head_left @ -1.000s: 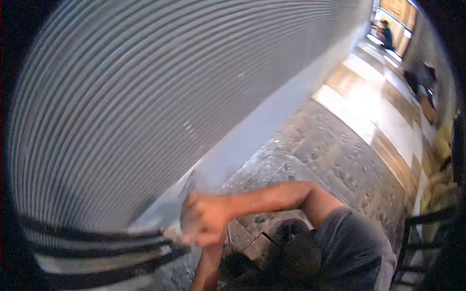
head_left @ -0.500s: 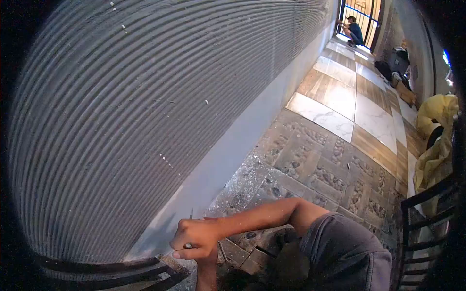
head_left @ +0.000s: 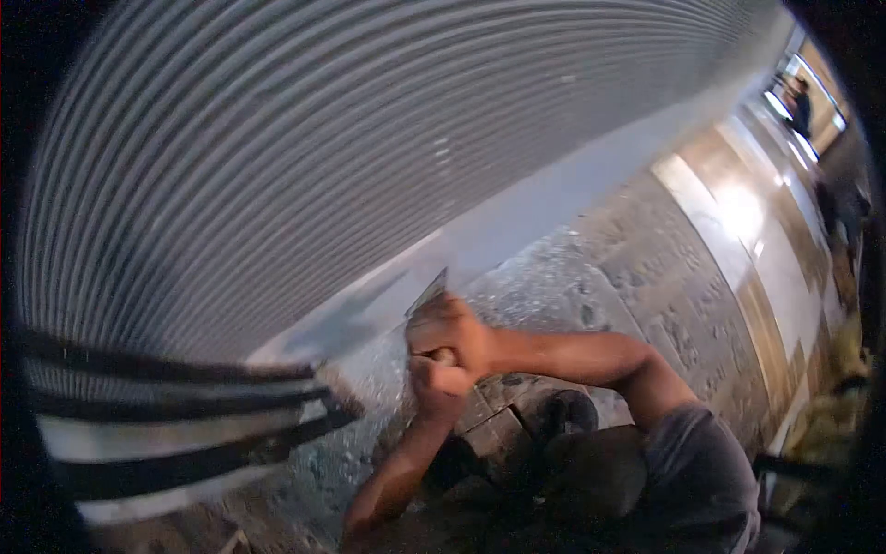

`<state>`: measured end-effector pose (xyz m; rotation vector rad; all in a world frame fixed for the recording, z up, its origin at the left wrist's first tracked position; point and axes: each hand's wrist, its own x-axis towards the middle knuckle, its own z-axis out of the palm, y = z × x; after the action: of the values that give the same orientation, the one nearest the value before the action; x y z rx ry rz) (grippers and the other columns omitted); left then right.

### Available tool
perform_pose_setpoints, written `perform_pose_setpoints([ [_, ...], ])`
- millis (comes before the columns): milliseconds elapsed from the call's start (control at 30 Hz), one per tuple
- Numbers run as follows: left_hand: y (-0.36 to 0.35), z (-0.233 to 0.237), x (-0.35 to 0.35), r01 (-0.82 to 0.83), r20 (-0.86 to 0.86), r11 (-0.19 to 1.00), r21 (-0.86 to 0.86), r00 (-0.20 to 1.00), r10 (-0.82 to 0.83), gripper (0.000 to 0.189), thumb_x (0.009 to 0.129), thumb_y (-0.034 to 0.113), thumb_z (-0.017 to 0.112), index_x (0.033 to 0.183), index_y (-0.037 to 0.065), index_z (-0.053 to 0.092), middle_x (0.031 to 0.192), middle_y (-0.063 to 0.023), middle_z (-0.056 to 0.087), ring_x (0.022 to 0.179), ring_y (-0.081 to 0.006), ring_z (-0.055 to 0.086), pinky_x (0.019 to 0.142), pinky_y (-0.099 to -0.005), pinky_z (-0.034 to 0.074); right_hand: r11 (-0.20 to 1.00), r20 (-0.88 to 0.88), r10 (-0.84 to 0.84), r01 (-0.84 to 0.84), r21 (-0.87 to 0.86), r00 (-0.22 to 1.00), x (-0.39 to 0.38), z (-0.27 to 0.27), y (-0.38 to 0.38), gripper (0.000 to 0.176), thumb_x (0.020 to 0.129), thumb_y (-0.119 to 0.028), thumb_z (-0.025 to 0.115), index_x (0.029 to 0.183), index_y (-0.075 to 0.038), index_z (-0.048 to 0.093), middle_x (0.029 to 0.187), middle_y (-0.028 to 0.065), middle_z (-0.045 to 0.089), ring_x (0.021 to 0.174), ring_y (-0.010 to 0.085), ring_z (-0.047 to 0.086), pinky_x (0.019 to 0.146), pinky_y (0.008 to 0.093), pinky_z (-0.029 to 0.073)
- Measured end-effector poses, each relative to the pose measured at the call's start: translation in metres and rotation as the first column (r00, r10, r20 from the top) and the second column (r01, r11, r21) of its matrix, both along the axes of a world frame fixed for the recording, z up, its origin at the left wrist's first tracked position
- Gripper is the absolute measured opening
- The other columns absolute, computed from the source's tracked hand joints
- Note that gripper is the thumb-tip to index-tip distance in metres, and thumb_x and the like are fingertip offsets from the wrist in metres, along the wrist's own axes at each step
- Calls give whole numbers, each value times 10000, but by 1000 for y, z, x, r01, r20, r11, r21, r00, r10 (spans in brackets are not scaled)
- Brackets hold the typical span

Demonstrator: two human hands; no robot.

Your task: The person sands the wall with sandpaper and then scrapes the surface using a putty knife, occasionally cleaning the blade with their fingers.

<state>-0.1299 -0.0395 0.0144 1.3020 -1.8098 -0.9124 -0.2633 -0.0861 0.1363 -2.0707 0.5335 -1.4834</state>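
Observation:
My right hand is closed around the handle of a putty knife, its flat metal blade sticking out past the knuckles towards the smooth lower strip of the wall. Just below, my left hand is closed against the right one at the butt of the handle. My fingers hide most of the handle. The blade looks a little apart from the ribbed grey wall. White flakes and dust lie on the floor along the wall's foot.
Dark metal bars stand at the left beside the wall. Rough patterned paving runs to glossy tiles at the right. Another person is low down by the bright far doorway. Yellowish cloth lies at the right edge.
My view has swung, and the wall and floor appear tilted differently. Both hands appear higher and further right, with the putty knife's blade and my left forearm now showing more.

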Motion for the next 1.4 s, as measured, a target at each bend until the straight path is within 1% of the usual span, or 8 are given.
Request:
perform_pose_setpoints([
  [200, 29, -12, -11, 325, -521, 733, 598, 852, 47, 284, 891, 296, 495, 1044, 58, 514, 1009, -85, 566, 944, -196, 541, 843, -366, 430, 945, 51, 112, -90, -315, 992, 15, 8, -25, 209, 620, -175, 574, 513, -87, 418, 511, 66, 390, 443, 271, 442, 416, 368, 332],
  [267, 24, -3, -12, 365, -466, 341, 866, 348, 813, 279, 894, 338, 466, 926, 70, 539, 857, -45, 569, 822, -210, 549, 749, -372, 444, 945, -76, -69, 41, -325, 995, 18, 7, -28, 195, 609, -194, 570, 515, -99, 428, 511, 55, 392, 445, 261, 448, 417, 370, 340],
  [400, 45, -38, -14, 191, -649, 657, 730, 496, 577, 264, 898, 345, 455, 949, 106, 555, 859, -32, 585, 835, -194, 546, 834, -382, 389, 969, 64, 25, -8, -249, 998, 27, 18, 0, 223, 616, -215, 575, 509, -103, 416, 492, 59, 382, 431, 258, 446, 411, 375, 334],
  [633, 35, -44, 0, 711, -745, 428, 558, 201, 636, 314, 901, 358, 450, 1017, 85, 556, 1017, -76, 614, 943, -198, 548, 860, -411, 367, 990, 53, -139, 140, -14, 989, -3, -13, -32, 180, 651, -209, 548, 527, -109, 462, 487, 53, 410, 416, 262, 457, 407, 366, 365],
  [733, 59, -77, -32, 65, -671, 743, 666, 487, 559, 356, 916, 379, 417, 1013, 65, 553, 994, -90, 625, 905, -229, 564, 840, -419, 382, 962, 28, 13, -5, -273, 1000, 3, 8, -12, 165, 653, -203, 548, 536, -112, 476, 523, 55, 450, 461, 257, 493, 420, 366, 382],
  [867, 37, -55, -2, 786, -767, 356, 505, 220, 602, 344, 926, 357, 386, 1079, 64, 481, 1043, -81, 536, 986, -201, 478, 852, -419, 367, 942, 129, -67, 106, -320, 989, 6, -7, -29, 150, 644, -185, 542, 537, -118, 462, 512, 54, 402, 439, 263, 442, 405, 396, 336],
  [1100, 37, -44, -7, 365, -707, 623, 692, 516, 483, 309, 864, 320, 472, 1018, 56, 520, 965, -99, 546, 955, -246, 490, 864, -431, 368, 950, 201, 107, -40, -311, 974, 15, 13, -7, 168, 606, -174, 564, 544, -85, 435, 524, 72, 413, 476, 263, 464, 441, 372, 362],
  [1400, 18, 6, -8, 24, 196, 952, -306, 980, 38, 253, 762, 115, 634, 987, 25, 562, 954, -131, 560, 983, -288, 492, 842, -386, 409, 919, 237, 49, 49, -391, 970, 25, 1, -4, 218, 637, -224, 589, 566, -83, 439, 546, 64, 433, 476, 271, 463, 452, 389, 377],
])
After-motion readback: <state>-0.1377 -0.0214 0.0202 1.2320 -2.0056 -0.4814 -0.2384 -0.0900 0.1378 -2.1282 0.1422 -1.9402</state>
